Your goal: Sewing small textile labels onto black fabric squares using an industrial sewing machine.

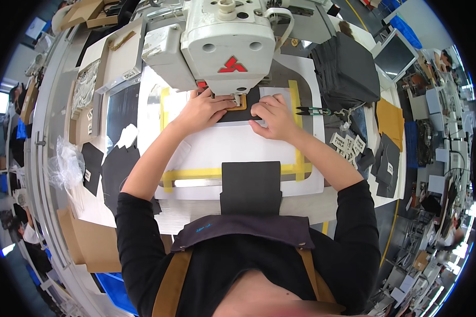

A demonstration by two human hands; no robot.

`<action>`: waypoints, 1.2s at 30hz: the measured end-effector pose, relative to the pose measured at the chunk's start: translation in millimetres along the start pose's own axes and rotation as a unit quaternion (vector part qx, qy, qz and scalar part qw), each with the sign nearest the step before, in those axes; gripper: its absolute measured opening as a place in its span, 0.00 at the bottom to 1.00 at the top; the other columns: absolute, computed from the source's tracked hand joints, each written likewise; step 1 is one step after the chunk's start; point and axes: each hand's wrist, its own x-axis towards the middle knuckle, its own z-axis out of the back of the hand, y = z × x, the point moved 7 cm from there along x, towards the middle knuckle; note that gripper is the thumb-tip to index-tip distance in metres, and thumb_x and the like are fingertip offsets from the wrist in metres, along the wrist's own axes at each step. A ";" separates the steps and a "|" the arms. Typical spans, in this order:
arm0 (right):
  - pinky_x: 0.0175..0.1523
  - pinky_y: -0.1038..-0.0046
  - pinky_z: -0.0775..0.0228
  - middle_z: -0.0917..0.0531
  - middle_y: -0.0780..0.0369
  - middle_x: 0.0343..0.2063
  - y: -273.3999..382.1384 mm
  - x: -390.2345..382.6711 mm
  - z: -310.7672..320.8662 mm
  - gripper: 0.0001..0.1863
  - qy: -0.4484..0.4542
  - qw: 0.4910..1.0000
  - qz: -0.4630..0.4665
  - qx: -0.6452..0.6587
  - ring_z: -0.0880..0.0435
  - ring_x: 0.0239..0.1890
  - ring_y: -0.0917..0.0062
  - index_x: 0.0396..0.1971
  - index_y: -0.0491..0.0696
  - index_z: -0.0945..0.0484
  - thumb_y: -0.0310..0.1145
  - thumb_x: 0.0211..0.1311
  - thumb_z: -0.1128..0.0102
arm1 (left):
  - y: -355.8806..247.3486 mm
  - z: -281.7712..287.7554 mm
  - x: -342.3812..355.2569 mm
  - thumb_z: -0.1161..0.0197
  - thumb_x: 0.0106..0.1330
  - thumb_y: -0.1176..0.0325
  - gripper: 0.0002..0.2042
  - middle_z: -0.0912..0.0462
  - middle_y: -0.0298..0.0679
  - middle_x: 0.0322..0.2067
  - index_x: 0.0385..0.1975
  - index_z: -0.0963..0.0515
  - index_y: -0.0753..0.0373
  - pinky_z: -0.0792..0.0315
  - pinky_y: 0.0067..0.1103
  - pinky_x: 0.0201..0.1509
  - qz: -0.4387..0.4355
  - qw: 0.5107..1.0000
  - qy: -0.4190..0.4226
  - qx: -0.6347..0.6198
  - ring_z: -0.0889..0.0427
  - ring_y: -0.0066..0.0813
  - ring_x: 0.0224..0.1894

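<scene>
A dark grey fabric piece (255, 113) lies under the head of a white sewing machine (227, 47). At its needle area sits a small orange-yellow frame (243, 103) with the metal presser foot (237, 99) over it. My left hand (202, 111) is open, its fingers stretched flat across the fabric's left side, fingertips close to the presser foot. On the right edge of the fabric rests my right hand (272, 117), fingers bent and thumb apart from them. Another dark grey piece (250, 185) lies at the table's front edge before my chest.
Yellow tape (195, 173) borders the white work sheet. Green-handled thread snips (314, 111) and white labels (348, 148) lie at right, below a stack of dark pieces (346, 68). Dark cut pieces (119, 171), a plastic bag (66, 166) and open cardboard boxes (121, 53) are at left.
</scene>
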 end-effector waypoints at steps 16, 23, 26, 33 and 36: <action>0.42 0.70 0.41 0.23 0.68 0.22 -22.5 10.8 -1.8 0.09 -0.033 0.999 0.001 -0.020 0.25 0.33 0.75 0.21 0.51 0.26 0.34 0.48 0.32 | 38.6 -17.3 8.1 0.40 0.64 0.67 0.11 0.18 0.46 0.32 0.45 0.16 0.49 0.29 0.36 0.47 0.087 0.993 0.019 -0.077 0.22 0.46 0.42; 0.45 0.69 0.34 0.18 0.67 0.26 -23.4 7.9 -0.9 0.06 -0.042 0.998 -0.008 -0.036 0.20 0.35 0.74 0.20 0.49 0.22 0.29 0.47 0.32 | 31.4 -20.0 3.6 0.39 0.65 0.63 0.14 0.19 0.44 0.33 0.50 0.18 0.50 0.38 0.34 0.55 0.136 0.990 0.045 0.012 0.24 0.40 0.48; 0.50 0.68 0.32 0.16 0.66 0.27 -26.1 7.0 -3.2 0.05 -0.063 0.998 -0.008 -0.032 0.19 0.36 0.74 0.21 0.47 0.21 0.31 0.50 0.35 | 18.1 -1.7 1.7 0.35 0.61 0.63 0.17 0.20 0.41 0.42 0.50 0.19 0.53 0.43 0.37 0.60 0.126 0.991 0.023 -0.029 0.26 0.38 0.53; 0.60 0.64 0.33 0.14 0.63 0.37 -25.9 -8.3 -4.7 0.08 0.007 0.999 0.004 -0.042 0.18 0.42 0.71 0.32 0.45 0.17 0.30 0.52 0.36 | 21.7 27.9 -21.6 0.31 0.56 0.65 0.18 0.18 0.40 0.44 0.45 0.19 0.65 0.43 0.33 0.64 0.174 0.983 -0.044 -0.043 0.26 0.38 0.54; 0.62 0.62 0.36 0.14 0.63 0.41 -25.6 -10.2 -4.6 0.10 0.040 0.998 -0.010 -0.040 0.19 0.46 0.73 0.37 0.47 0.16 0.28 0.52 0.35 | 24.1 25.9 -23.9 0.32 0.57 0.68 0.15 0.17 0.40 0.45 0.43 0.19 0.65 0.38 0.31 0.61 0.151 0.987 -0.034 -0.036 0.23 0.38 0.51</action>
